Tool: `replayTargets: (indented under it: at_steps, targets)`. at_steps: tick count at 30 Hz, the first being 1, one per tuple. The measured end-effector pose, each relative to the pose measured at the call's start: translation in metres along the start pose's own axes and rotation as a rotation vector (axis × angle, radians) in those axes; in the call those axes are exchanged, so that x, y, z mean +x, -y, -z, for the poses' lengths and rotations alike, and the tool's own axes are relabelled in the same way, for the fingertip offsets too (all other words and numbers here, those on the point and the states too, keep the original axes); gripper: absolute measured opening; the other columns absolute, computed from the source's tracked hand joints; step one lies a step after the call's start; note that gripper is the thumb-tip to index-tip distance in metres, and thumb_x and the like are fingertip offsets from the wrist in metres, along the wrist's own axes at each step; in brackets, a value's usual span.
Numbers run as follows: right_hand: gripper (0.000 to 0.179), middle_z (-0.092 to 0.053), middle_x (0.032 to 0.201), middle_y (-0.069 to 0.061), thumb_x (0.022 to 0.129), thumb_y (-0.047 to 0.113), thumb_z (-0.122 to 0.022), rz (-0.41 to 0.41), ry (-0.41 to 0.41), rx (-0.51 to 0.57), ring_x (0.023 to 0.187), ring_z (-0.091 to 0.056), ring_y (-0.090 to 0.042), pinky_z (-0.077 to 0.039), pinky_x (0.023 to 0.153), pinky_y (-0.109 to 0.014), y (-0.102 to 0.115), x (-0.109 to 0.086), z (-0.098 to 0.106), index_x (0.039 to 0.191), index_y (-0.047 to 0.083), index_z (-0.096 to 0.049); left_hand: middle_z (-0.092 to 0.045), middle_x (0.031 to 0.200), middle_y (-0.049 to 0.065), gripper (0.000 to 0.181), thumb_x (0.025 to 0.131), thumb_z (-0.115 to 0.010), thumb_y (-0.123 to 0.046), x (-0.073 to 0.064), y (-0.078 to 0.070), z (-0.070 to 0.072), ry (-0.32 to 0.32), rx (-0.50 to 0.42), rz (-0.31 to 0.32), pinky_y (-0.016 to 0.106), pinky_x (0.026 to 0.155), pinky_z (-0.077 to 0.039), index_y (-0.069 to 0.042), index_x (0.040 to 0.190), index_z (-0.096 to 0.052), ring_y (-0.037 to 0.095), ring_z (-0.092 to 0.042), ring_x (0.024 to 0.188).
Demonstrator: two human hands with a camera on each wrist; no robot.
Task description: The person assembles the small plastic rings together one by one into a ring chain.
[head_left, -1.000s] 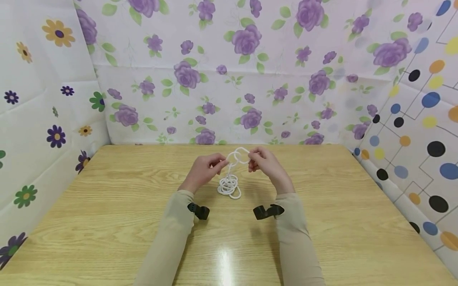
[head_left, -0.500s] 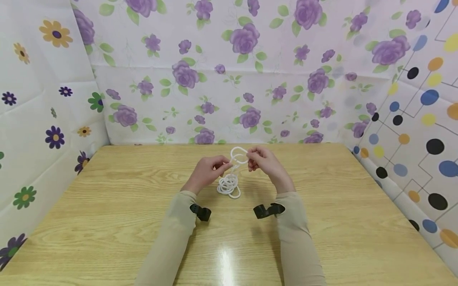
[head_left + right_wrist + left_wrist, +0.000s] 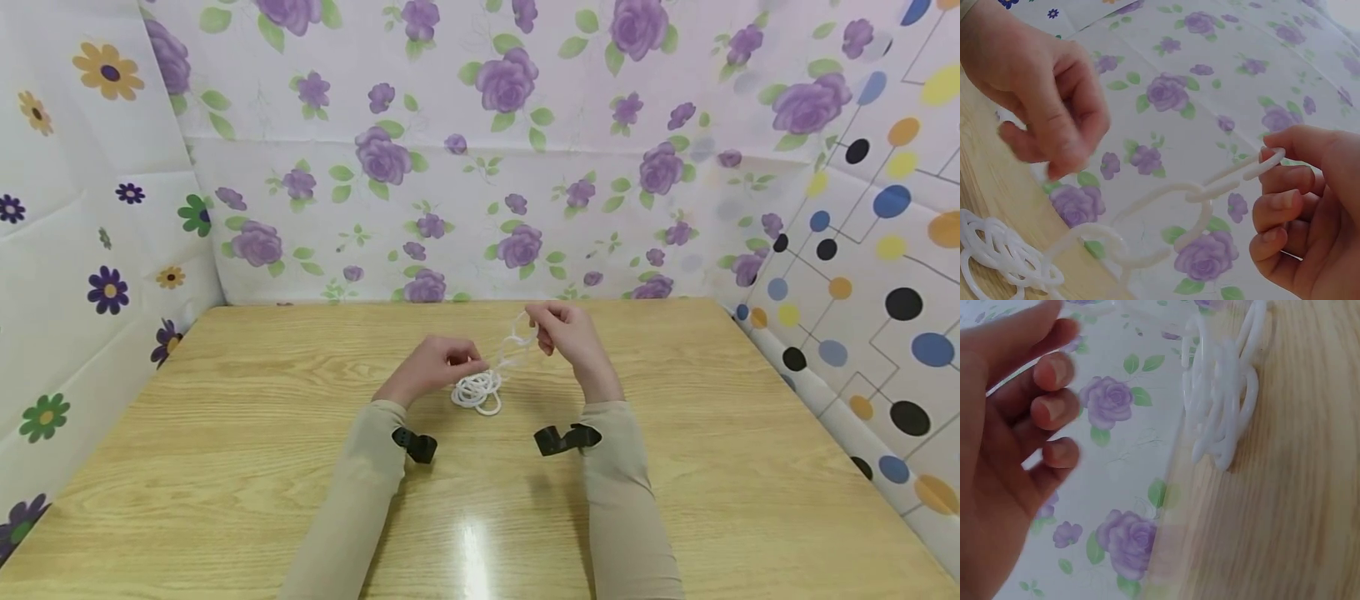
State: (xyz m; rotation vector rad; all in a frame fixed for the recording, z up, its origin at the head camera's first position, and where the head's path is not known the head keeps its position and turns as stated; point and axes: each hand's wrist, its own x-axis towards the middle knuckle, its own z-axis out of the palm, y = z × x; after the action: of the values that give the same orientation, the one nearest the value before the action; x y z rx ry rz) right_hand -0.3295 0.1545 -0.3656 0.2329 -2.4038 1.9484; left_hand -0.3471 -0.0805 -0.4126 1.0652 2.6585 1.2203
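Observation:
A chain of white plastic links (image 3: 474, 392) lies heaped on the table, its upper links raised toward my right hand. My right hand (image 3: 572, 337) pinches the end link (image 3: 1263, 164) between thumb and index finger, its other fingers curled beneath. Several links slope down from it to the heap. My left hand (image 3: 435, 367) hovers just above and left of the heap, fingers loosely bent. In the right wrist view that left hand (image 3: 1054, 109) is apart from the links, with nothing visible in its grasp. The left wrist view cuts off its thumb and index tips.
The wooden table (image 3: 247, 450) meets a wall sheet with purple roses (image 3: 517, 246) behind the hands. Flowered sheeting (image 3: 82, 250) stands at the left, and dotted sheeting (image 3: 892, 275) at the right. Black straps with camera mounts (image 3: 566, 439) sit on both wrists.
My right hand has raised the end link slightly, stretching links up from the heap. My left hand has let go of the chain and dropped slightly toward the heap.

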Motion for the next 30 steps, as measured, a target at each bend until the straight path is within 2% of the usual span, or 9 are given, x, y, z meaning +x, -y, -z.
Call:
replayTargets:
  at_steps: [2,5,8,15,17,19,21,25,30]
  targets:
    - [0.032,-0.042,0.052,0.004,0.097,0.035,-0.058,0.001,-0.034,0.009,0.048,-0.039,-0.011,-0.038,0.052,-0.025,0.000,-0.001,0.001,0.079,0.008,-0.059,-0.060,0.068,0.004,0.023,0.094,-0.064,-0.030,0.001,0.000,0.000,0.134,-0.027,0.032,0.024,0.058,-0.037,-0.009,0.088,-0.073,0.010,-0.042,0.058]
    - [0.033,-0.042,0.050,0.005,0.097,0.035,-0.059,0.001,-0.078,0.029,0.046,-0.040,-0.010,-0.038,0.051,-0.024,0.001,-0.002,0.003,0.077,0.008,-0.061,-0.063,0.074,0.003,0.021,0.093,-0.064,-0.028,0.002,0.001,-0.001,0.315,-0.017,0.085,0.024,0.061,-0.039,-0.009,0.091,-0.074,0.009,-0.045,0.062]
    - [0.033,-0.043,0.049,0.005,0.097,0.034,-0.058,-0.002,-0.095,0.050,0.046,-0.040,-0.009,-0.037,0.051,-0.023,0.000,-0.002,0.004,0.079,0.007,-0.062,-0.066,0.082,-0.001,0.018,0.092,-0.065,-0.028,0.001,0.002,-0.002,0.398,0.025,0.128,0.023,0.065,-0.041,-0.013,0.096,-0.075,0.007,-0.049,0.067]
    - [0.025,-0.044,0.050,0.006,0.097,0.029,-0.059,-0.049,-0.145,0.121,0.047,-0.040,-0.006,-0.036,0.050,-0.021,-0.011,0.004,0.013,0.083,0.008,-0.063,-0.068,0.076,0.006,0.020,0.092,-0.066,-0.027,-0.002,-0.001,-0.003,0.442,0.024,0.204,0.022,0.067,-0.042,-0.014,0.104,-0.075,0.010,-0.052,0.063]
    - [0.023,-0.044,0.050,0.006,0.097,0.026,-0.058,-0.076,-0.169,0.160,0.047,-0.039,-0.006,-0.036,0.050,-0.019,-0.015,0.006,0.019,0.083,0.009,-0.063,-0.067,0.075,0.005,0.021,0.092,-0.066,-0.028,-0.003,-0.001,-0.003,0.456,0.022,0.215,0.022,0.068,-0.043,-0.014,0.105,-0.075,0.010,-0.053,0.063]
    - [0.021,-0.044,0.051,0.006,0.098,0.023,-0.057,-0.106,-0.196,0.197,0.047,-0.039,-0.005,-0.036,0.049,-0.018,-0.015,0.005,0.026,0.084,0.009,-0.062,-0.064,0.069,0.002,0.021,0.093,-0.065,-0.029,-0.005,0.003,-0.001,0.477,0.000,0.231,0.022,0.062,-0.041,-0.015,0.104,-0.075,0.009,-0.049,0.058]
    - [0.019,-0.044,0.051,0.006,0.098,0.022,-0.056,-0.136,-0.215,0.227,0.048,-0.039,-0.005,-0.036,0.050,-0.018,-0.012,0.001,0.032,0.085,0.009,-0.062,-0.061,0.066,0.000,0.021,0.095,-0.063,-0.029,-0.010,0.006,0.005,0.507,-0.050,0.264,0.023,0.057,-0.038,-0.014,0.104,-0.075,0.010,-0.046,0.054]
    - [0.021,-0.043,0.051,0.005,0.098,0.020,-0.057,-0.164,-0.267,0.290,0.049,-0.038,-0.005,-0.035,0.049,-0.018,-0.015,-0.001,0.043,0.080,0.012,-0.064,-0.055,0.060,0.001,0.027,0.098,-0.056,-0.027,-0.020,0.015,0.019,0.523,-0.127,0.343,0.024,0.051,-0.032,-0.008,0.100,-0.074,0.012,-0.039,0.051]
    - [0.023,-0.043,0.051,0.006,0.097,0.019,-0.059,-0.151,-0.310,0.325,0.049,-0.037,-0.004,-0.034,0.048,-0.017,-0.031,0.005,0.049,0.075,0.015,-0.065,-0.055,0.062,0.000,0.030,0.099,-0.054,-0.030,-0.025,0.021,0.028,0.490,-0.104,0.410,0.024,0.054,-0.032,-0.007,0.095,-0.074,0.012,-0.039,0.053]
